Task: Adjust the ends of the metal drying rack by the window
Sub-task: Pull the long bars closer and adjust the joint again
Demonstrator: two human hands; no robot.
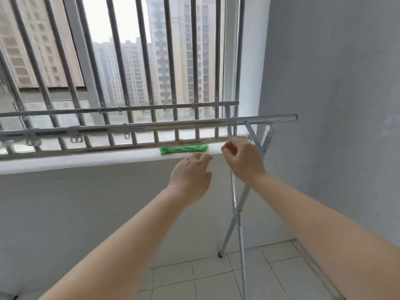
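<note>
The silver metal drying rack [138, 126] ran across mid-frame before the barred window [134, 61], its crossed legs [238, 204] standing at right of centre. A green folded cloth [184, 148] lay on the white sill [86, 161]. The left hand [191, 176] hovered, fingers loosely spread, empty. The right hand [242, 159] was curled near the legs; whether it gripped them could not be told.
</note>
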